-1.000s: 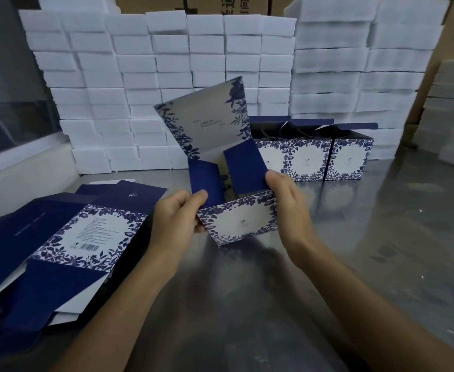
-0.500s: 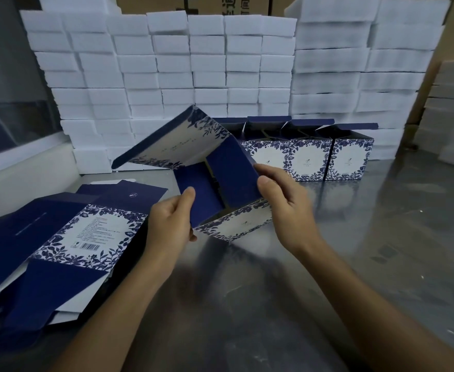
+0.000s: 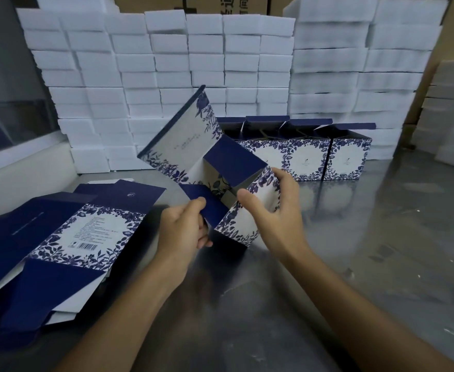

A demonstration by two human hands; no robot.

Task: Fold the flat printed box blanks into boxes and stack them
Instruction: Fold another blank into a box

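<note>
Half-folded box (image 3: 193, 146), unreadable small print, gripped between left hand (image 3: 182, 232) and right hand (image 3: 276, 210).

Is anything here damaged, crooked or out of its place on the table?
Nothing looks damaged or spilled. The half-folded box is tilted only because the left hand and the right hand hold it mid-fold. The pile of flat blanks lies fanned loosely, and the finished boxes stand in a row.

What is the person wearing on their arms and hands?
Nothing that shows. The left hand and the right hand are bare, with no gloves, rings or watch in view. Both forearms are bare right down to the bottom edge of the picture, so no sleeves can be seen.
</note>
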